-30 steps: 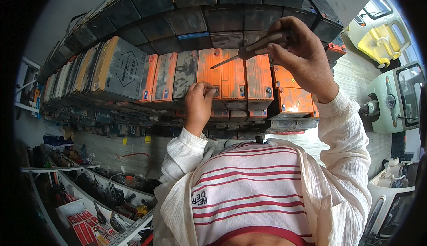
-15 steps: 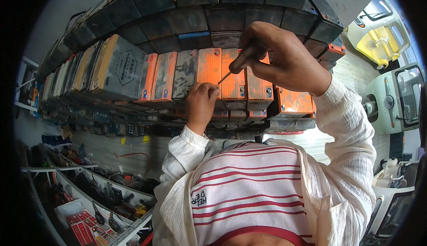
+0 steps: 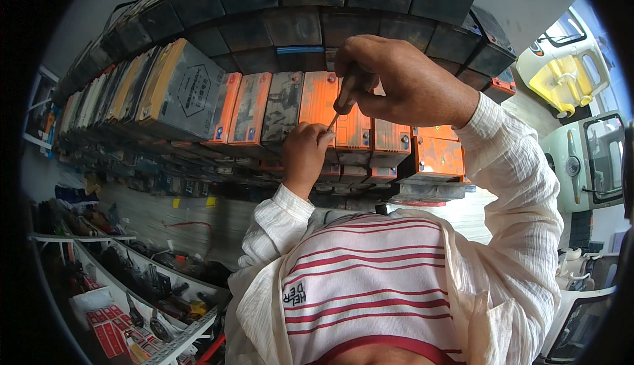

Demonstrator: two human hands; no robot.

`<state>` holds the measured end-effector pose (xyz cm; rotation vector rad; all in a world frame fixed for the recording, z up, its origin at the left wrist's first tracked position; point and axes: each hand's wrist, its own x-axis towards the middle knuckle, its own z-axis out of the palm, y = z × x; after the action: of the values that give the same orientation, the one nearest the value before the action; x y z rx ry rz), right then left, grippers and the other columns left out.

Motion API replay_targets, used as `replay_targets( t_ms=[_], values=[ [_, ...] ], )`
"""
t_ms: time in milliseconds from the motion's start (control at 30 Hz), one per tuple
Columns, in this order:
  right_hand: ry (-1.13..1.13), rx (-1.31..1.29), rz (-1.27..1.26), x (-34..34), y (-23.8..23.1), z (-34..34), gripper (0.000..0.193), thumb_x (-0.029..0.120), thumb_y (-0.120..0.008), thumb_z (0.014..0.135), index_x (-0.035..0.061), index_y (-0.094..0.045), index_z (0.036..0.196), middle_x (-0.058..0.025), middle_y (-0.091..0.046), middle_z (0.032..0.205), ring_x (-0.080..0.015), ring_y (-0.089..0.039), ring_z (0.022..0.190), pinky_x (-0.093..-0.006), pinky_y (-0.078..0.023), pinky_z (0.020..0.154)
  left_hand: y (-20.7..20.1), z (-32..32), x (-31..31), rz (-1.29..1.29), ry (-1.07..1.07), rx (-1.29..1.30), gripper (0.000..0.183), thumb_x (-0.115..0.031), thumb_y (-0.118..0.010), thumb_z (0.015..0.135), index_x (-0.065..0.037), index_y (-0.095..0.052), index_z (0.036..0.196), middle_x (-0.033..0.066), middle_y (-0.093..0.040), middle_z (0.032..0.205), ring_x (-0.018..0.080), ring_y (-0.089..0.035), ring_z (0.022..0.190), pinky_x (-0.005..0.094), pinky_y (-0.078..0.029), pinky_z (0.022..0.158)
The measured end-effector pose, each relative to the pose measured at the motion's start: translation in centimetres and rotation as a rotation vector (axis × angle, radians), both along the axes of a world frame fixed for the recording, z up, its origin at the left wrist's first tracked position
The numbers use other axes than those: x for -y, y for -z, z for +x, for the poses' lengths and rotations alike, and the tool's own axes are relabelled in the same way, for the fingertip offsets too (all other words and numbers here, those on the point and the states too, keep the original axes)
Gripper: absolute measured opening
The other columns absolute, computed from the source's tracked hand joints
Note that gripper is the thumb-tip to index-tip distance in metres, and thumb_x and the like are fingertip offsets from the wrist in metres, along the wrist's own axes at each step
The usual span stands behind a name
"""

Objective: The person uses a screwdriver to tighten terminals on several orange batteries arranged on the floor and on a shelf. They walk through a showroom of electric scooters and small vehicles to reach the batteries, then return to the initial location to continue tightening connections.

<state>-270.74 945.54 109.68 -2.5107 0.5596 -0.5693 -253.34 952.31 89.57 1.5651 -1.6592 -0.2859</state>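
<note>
My right hand point(image 3: 413, 77) is closed round the dark handle of a screwdriver point(image 3: 343, 103). Its thin shaft slants down, the tip reaching the fingertips of my left hand point(image 3: 305, 157). The left fingers are pinched together at the near end of a dusty orange battery point(image 3: 318, 97); whatever lies between them is hidden. Just left of that battery stands a grey camouflage-patterned battery point(image 3: 282, 104). On its right is another orange battery point(image 3: 353, 127), with a small terminal showing at its near corner.
Dark batteries point(image 3: 294, 27) are stacked in rows behind. Flat grey boxes or batteries point(image 3: 188, 87) line up at the left. Low shelves with loose parts point(image 3: 158, 279) stand at the lower left. A pale green vehicle point(image 3: 581, 160) and a yellow plastic piece point(image 3: 561, 84) are at the right.
My right hand has moved left, and the screwdriver now stands steeper with its tip at my left fingertips. My left hand has shifted slightly right in the picture. The whole view has shifted a little.
</note>
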Motion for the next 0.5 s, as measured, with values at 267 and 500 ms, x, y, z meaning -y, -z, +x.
replay_targets(
  t_ms=[267,500],
  values=[
    [-0.011,-0.058,-0.014,0.1,-0.1,0.8,0.028,0.003,-0.066,0.077,-0.0044,-0.057,0.102,-0.0146,-0.059,0.087,-0.0253,-0.063,0.071,-0.0350,-0.053,0.065,0.6,0.1,0.1,-0.089,0.015,0.023,0.015,-0.019,-0.072,0.080,-0.005,-0.070,0.084,0.0103,-0.061,0.078,0.0293,-0.061,0.077,0.0394,-0.049,0.068],
    [0.008,-0.089,-0.078,0.3,0.0,1.1,0.031,0.003,-0.066,0.077,-0.0045,-0.058,0.105,-0.0156,-0.061,0.090,-0.0266,-0.064,0.073,-0.0343,-0.054,0.064,1.1,0.2,0.1,-0.121,0.018,0.015,0.015,-0.018,-0.072,0.080,-0.005,-0.070,0.086,0.0101,-0.060,0.078,0.0295,-0.061,0.077,0.0394,-0.049,0.069]
  ],
)
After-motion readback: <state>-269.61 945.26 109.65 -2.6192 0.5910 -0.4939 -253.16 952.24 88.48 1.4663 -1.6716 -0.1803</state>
